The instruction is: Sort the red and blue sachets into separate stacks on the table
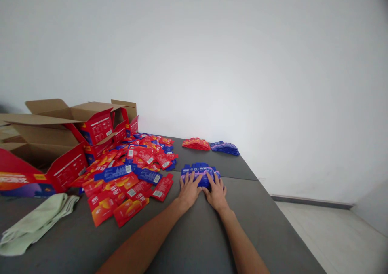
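**Both hands on the blue stack: row runs crosswise, spouts away from you**

Your fingers are spread and slightly bent over the near part of the blue packet stack (198,169), left hand (189,193) on its left portion, right hand (216,195) on its right. Both touching. Can't tell whether they clamp it or just rest: the undersides of the fingers are hidden. Thumbs point inward, apart from each other, at the near side.

Key relation: the stack lies directly ahead of your palms, under and just past the fingertips. Row's long axis goes left-right, square to your reach; packets overlap along it, spout ends on the far side. Neither hand is nearer; you bracket it about evenly. It sits over the table seam.

Next out, left: a lone red packet (163,188) near your left hand, at the edge of a mixed heap of loose packets (121,185), red and blue, lying at all angles.

Beyond the stack, well apart from it: a red fanned row (196,144) roughly straight ahead, a blue fanned row (224,148) just right of that, both near the far edge of the dark table (273,233).

Far left: open cartons (100,126) behind the heap, folded cloth (39,221) nearer you.
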Available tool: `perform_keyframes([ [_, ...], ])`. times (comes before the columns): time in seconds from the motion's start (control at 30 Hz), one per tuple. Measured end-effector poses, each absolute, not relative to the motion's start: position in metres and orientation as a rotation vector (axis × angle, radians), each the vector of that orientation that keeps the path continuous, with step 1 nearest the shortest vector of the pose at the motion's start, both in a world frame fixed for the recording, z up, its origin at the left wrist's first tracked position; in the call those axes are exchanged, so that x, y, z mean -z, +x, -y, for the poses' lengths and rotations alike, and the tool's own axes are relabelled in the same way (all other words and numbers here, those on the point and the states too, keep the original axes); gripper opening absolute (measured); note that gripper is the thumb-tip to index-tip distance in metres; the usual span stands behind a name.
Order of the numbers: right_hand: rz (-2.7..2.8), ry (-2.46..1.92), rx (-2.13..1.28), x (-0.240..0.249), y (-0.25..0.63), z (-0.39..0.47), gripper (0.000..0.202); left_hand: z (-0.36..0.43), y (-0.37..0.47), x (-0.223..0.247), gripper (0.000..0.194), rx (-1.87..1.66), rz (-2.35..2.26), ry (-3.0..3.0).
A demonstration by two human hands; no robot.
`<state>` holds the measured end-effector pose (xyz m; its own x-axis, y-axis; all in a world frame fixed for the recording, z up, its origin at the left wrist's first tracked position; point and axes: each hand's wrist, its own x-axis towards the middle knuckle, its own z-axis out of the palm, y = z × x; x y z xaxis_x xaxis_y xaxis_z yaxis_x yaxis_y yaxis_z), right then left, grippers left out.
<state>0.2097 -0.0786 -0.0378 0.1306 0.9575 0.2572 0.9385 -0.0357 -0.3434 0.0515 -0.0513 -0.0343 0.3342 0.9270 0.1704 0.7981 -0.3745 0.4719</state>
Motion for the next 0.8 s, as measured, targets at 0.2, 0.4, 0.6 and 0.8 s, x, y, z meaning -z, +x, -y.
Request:
perform_keyframes([
  [0.2,1.827,-1.974,-0.045,0.042,0.213,0.074,0.065,0.046,0.053,0.036,0.063,-0.59,-1.561,2.296],
  [0.4,1.824,-1.986,-0.046,0.045,0.217,0.068,0.062,0.041,0.057,0.034,0.062,-0.584,-1.549,2.299],
  [0.6,1.82,-1.991,-0.057,0.046,0.226,0.059,0.059,0.028,0.066,0.041,0.062,-0.615,-1.542,2.325],
  [0.8,1.819,-2.052,-0.049,0.046,0.24,0.043,0.062,0.008,0.082,0.046,0.062,-0.528,-1.572,2.37],
])
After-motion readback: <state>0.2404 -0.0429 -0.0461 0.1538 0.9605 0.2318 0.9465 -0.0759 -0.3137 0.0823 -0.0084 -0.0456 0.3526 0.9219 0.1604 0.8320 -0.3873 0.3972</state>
